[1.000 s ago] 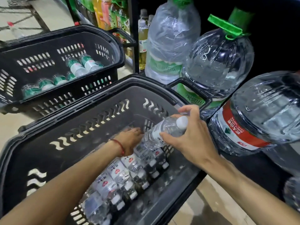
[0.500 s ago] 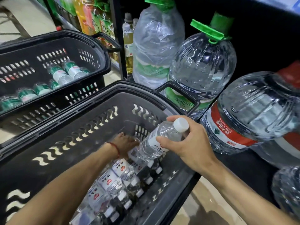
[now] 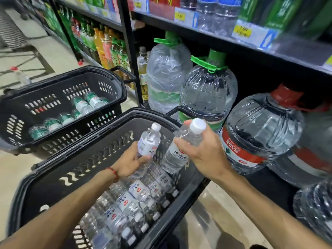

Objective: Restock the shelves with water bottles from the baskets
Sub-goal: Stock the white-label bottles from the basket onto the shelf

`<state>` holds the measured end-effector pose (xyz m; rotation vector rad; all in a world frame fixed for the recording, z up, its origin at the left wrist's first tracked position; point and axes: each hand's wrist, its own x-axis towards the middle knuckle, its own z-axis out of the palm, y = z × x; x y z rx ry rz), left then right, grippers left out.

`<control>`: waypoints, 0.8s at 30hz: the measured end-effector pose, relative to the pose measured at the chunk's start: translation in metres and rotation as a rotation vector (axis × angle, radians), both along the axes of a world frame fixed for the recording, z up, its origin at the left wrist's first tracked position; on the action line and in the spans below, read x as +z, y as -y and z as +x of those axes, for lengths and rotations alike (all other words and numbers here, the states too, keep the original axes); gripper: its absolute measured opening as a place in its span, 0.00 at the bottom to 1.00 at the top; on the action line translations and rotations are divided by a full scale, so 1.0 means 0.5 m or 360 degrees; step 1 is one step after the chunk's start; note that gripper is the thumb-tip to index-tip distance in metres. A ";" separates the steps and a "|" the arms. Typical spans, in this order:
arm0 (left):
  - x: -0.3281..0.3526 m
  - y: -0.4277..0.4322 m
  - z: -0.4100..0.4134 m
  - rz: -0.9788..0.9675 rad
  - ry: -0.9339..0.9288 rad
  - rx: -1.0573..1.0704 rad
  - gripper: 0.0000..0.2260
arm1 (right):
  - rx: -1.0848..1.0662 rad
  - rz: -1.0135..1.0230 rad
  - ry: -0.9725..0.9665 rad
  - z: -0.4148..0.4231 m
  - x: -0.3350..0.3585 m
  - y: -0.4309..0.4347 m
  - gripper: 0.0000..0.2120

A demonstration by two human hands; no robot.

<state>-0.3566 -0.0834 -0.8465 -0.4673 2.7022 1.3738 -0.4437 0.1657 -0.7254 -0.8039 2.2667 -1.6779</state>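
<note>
A: What have I got in each grip?

B: My left hand (image 3: 128,163) is wrapped round the lower body of a small clear plastic water bottle with a white cap (image 3: 150,141), which stands nearly upright over the near black plastic basket with wavy slots (image 3: 86,159). My right hand (image 3: 204,151) is clamped on the neck and shoulder of a second small clear water bottle with a white cap and white label (image 3: 179,150); that one tilts, cap up beside my thumb, base down toward the basket.

A: And where is the rest of the stock?

B: Below both grips, a row of the same small white-capped bottles (image 3: 129,203) lies on its side along the basket floor. Beyond my left grip sits a second black slotted basket (image 3: 59,97) holding green-labelled bottles (image 3: 80,105). Just past my right grip, on the bottom shelf, stand two large clear water jugs with green caps (image 3: 208,90), and to the right of that grip a large clear jug with a red cap and red label (image 3: 258,132) leans toward it. The upper shelf edge with yellow price tags (image 3: 242,31) runs above, with more bottles on it
</note>
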 end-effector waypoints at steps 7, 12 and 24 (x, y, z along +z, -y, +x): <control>0.174 -0.086 0.058 0.0668 -0.0271 0.0258 0.35 | -0.0190 -0.0243 0.0052 0.016 0.068 -0.067 0.17; 0.254 -0.175 0.065 0.1049 -0.0306 0.0260 0.34 | -0.0204 -0.0163 -0.0064 0.031 0.137 -0.137 0.23; 0.393 -0.410 0.011 0.0644 -0.0490 -0.0083 0.35 | -0.0561 0.0005 -0.0302 0.030 0.260 -0.389 0.17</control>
